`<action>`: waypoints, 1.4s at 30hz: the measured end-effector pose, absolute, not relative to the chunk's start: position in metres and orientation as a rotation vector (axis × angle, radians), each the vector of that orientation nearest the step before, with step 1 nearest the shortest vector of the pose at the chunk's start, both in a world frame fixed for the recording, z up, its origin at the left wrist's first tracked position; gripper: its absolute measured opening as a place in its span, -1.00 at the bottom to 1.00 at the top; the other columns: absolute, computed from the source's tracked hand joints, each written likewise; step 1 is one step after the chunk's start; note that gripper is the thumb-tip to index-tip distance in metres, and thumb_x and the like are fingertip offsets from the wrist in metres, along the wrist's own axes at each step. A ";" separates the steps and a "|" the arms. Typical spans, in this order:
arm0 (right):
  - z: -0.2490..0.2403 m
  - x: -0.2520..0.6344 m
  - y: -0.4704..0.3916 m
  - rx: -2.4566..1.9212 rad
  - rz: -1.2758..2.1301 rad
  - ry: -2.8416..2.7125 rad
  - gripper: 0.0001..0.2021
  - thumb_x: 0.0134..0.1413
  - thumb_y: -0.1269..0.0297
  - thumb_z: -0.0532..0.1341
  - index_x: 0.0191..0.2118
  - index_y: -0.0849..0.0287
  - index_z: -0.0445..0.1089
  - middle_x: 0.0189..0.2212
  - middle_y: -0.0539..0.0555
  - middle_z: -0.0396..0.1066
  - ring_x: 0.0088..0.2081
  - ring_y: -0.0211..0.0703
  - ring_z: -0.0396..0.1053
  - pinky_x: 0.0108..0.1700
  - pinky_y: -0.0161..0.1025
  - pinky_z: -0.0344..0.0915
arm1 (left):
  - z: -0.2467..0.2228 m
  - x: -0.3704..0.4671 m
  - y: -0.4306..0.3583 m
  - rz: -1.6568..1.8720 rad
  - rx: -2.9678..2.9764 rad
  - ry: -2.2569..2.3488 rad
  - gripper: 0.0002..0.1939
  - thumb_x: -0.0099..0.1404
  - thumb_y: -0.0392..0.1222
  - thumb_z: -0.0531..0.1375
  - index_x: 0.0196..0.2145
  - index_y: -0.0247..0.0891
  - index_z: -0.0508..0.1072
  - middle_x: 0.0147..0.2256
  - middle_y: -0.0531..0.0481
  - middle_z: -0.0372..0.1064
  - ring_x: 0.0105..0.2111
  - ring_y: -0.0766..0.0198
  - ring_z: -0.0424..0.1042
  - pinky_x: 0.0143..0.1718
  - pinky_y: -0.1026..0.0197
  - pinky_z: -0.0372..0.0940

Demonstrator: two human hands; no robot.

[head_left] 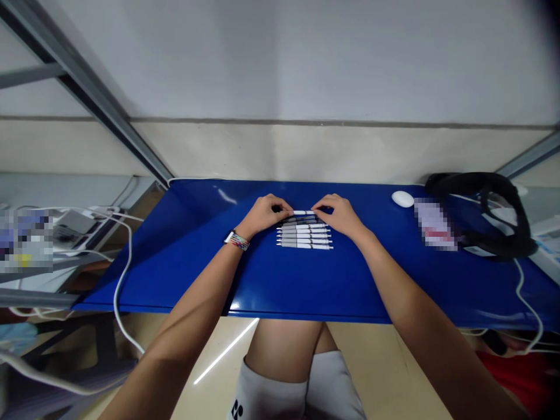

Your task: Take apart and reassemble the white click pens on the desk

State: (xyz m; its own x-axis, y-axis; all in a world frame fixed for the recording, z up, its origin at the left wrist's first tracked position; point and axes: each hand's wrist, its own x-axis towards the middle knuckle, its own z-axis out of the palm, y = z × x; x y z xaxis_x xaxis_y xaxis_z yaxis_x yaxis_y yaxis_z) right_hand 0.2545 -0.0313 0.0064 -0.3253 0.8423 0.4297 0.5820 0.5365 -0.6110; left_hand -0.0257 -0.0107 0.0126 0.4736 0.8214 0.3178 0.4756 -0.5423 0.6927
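A white pen (303,212) lies crosswise between my hands at the far end of a row of pens. My left hand (266,214) pinches its left end between thumb and fingers. At its right end my right hand (336,212) has thumb and fingertips closed on it. Just below, several grey-and-white pens (304,235) rest side by side on the blue table (280,280), all pointing the same way. Darker pens (301,221) sit between the held pen and the white ones, partly hidden by my fingers.
To the right are a white computer mouse (402,199), a blurred packet (435,224) and a black headset with a strap (485,216). A white cable (123,280) hangs over the table's left side. The wall (280,151) stands behind the table.
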 end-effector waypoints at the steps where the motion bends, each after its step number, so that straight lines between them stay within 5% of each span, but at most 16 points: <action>1: 0.007 0.254 -0.032 -1.149 0.447 -2.047 -0.85 0.30 0.26 0.32 -0.27 -0.03 0.67 -0.22 0.08 0.65 -0.08 0.11 0.54 0.20 0.20 0.36 | 0.013 -0.026 -0.011 0.882 2.219 1.058 -0.87 0.37 -0.09 0.34 -0.28 -0.08 0.72 -0.24 -0.01 0.70 -0.12 0.08 0.58 0.03 0.00 0.37; 19: 0.011 0.255 -0.036 -1.167 0.396 -2.115 -0.86 0.25 0.34 0.29 -0.29 0.03 0.62 -0.22 0.11 0.60 -0.08 0.10 0.51 0.11 0.11 0.41 | 0.014 -0.020 -0.014 0.848 2.318 1.044 -0.85 0.39 -0.14 0.30 -0.31 -0.09 0.70 -0.22 0.03 0.70 -0.15 0.11 0.59 0.19 -0.09 0.25; 24: 0.009 0.252 -0.043 -1.215 0.410 -2.026 -0.83 0.33 0.23 0.28 -0.26 -0.01 0.63 -0.20 0.10 0.61 -0.07 0.10 0.52 0.27 0.20 0.34 | 0.013 -0.011 -0.022 0.967 2.090 1.131 -0.77 0.44 -0.02 0.26 -0.21 -0.14 0.69 -0.13 -0.07 0.68 -0.08 0.06 0.58 0.11 -0.02 0.33; 31: 0.008 0.229 -0.055 -1.222 0.764 -1.580 -0.75 0.31 0.10 0.26 -0.07 0.01 0.67 -0.01 0.13 0.65 0.06 0.09 0.57 0.18 0.06 0.44 | 0.011 0.010 -0.032 1.191 1.629 1.090 -0.66 0.52 0.03 0.16 -0.26 -0.20 0.62 -0.14 -0.10 0.64 -0.02 0.08 0.57 0.18 0.04 0.37; 42: 0.002 0.212 -0.063 -1.248 0.812 -1.416 -0.77 0.31 0.15 0.24 -0.13 0.02 0.66 -0.01 0.11 0.68 0.11 0.13 0.57 0.23 0.08 0.42 | -0.007 0.020 -0.030 1.375 1.394 1.070 -0.58 0.57 0.11 0.07 -0.27 -0.19 0.56 -0.11 -0.14 0.61 -0.01 0.11 0.57 0.17 0.04 0.41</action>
State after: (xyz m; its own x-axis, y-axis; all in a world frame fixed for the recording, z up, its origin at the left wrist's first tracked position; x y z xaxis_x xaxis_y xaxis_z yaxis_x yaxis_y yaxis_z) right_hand 0.2122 -0.0627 0.0020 0.0747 0.9632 0.2581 0.2636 0.2306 -0.9367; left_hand 0.0198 -0.0301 -0.0070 0.0162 0.9700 0.2427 -0.0035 -0.2427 0.9701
